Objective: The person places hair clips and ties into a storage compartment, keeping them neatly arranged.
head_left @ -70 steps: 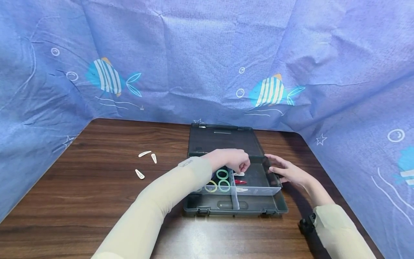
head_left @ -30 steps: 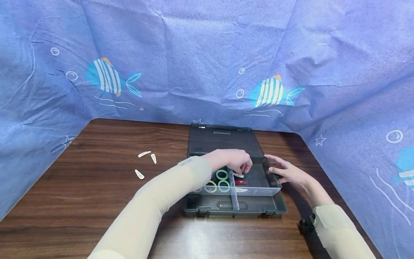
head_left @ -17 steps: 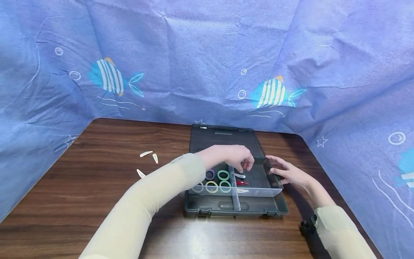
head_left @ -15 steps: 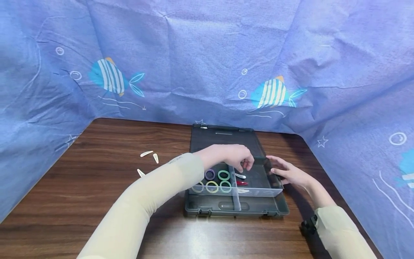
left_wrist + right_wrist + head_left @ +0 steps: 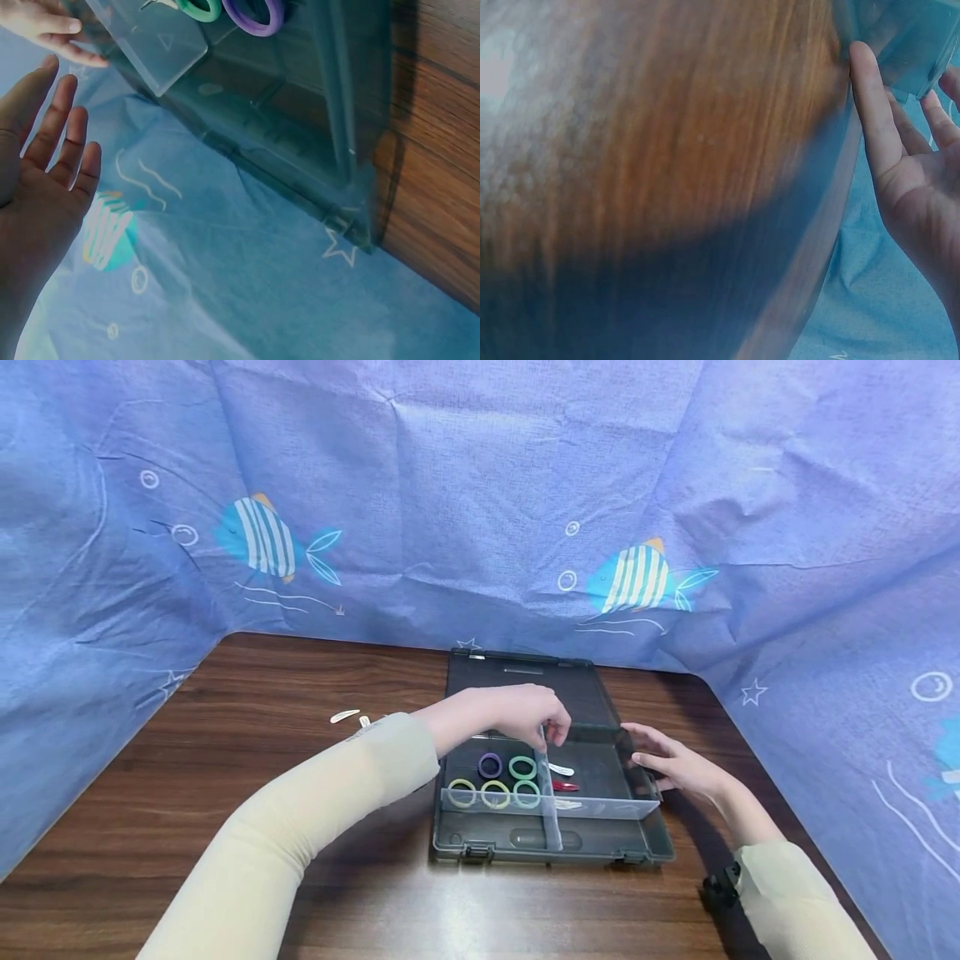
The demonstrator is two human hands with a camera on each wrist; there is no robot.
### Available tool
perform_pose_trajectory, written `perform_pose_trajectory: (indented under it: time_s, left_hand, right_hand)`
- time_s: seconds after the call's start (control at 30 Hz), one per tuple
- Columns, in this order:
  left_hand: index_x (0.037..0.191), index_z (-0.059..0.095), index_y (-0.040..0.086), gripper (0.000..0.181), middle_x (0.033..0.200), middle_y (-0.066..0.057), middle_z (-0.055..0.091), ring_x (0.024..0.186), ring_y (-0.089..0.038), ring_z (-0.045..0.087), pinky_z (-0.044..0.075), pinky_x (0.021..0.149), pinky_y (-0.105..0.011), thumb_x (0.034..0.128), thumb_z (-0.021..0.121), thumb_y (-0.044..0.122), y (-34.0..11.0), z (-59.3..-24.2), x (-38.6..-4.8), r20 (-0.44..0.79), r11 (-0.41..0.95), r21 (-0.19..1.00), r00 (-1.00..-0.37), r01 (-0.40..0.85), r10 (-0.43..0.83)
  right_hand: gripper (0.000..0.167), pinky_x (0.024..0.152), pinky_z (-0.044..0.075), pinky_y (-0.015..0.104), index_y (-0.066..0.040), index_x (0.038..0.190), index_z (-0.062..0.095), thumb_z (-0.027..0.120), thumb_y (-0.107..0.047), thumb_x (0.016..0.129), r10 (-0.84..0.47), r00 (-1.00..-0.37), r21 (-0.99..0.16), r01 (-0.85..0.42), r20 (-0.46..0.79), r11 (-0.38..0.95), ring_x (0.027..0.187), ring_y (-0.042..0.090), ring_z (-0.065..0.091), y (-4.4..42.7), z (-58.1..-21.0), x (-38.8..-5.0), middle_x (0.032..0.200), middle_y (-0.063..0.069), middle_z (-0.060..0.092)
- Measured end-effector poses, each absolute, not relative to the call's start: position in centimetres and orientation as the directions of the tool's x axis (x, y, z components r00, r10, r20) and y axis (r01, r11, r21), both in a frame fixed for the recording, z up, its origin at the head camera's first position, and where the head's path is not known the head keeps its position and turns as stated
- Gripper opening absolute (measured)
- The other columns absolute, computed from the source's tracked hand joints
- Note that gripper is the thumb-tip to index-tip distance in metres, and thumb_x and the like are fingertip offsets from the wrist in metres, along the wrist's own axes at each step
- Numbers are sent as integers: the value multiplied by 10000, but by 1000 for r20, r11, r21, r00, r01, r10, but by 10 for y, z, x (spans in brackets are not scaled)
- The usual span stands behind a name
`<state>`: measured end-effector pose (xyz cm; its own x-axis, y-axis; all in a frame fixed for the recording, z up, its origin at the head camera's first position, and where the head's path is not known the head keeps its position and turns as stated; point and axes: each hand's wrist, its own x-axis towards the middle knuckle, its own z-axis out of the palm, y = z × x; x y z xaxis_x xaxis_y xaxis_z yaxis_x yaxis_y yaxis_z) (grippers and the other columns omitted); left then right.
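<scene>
My left hand [image 5: 528, 714] hovers above the middle divider of the dark see-through box [image 5: 555, 857], its fingers loosely bent with nothing between them; the left wrist view shows the same hand [image 5: 45, 165] with its fingers apart. A white clip [image 5: 561, 770], a red clip [image 5: 566, 786] and another white clip [image 5: 567, 805] lie in the right compartment. Several rings, among them a purple one [image 5: 490, 766] and a green one [image 5: 522, 767], lie in the left compartment. My right hand [image 5: 678, 767] rests with spread fingers at the box's right side.
The box's lid [image 5: 525, 672] lies folded back behind it. Left of the box, a white clip [image 5: 344, 716] lies on the wooden table [image 5: 195, 752], and part of a second clip [image 5: 364, 721] shows beside my sleeve. A blue fish-print cloth [image 5: 450, 485] hangs around the table.
My left hand has lifted from the white clip in the right compartment and moved left, over the divider. The left sleeve now covers more of the table clips. My right hand has stayed at the box's side.
</scene>
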<state>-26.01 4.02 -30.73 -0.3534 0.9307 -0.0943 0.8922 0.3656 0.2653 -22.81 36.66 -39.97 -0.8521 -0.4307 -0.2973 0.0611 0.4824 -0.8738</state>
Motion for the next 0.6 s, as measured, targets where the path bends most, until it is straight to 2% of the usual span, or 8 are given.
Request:
perform_pose_trajectory:
  time_s: [0.13,0.3,0.6]
  left_hand:
    - [943,678,166,138,878,79,651,885,-126,593,419,809,-243,813,726,175,27,-306,-261,-64,367,253,-363,895,929]
    - [972,673,155,169,948,12,668,963,-188,564,399,854,-285,822,730,209,9,-306,-258,-55,394,261,-394,881,917]
    - [966,657,194,178,967,17,661,947,-140,512,401,874,-317,807,736,210,-25,-301,-250,-29,434,229,-440,871,898]
  right_hand:
    - [597,859,473,506,-195,1505,155,461,-256,996,-427,-852,-868,61,-303,493,1202,218,471,367,-398,-227,1528,194,128]
    - [596,863,472,501,-198,1506,148,454,-256,999,-424,-852,-866,65,-307,497,1162,148,485,366,-397,-226,1518,193,145]
    - [607,816,506,473,-168,1505,144,464,-248,995,-426,-853,-880,78,-303,469,1229,353,424,362,-397,-226,1515,227,120]
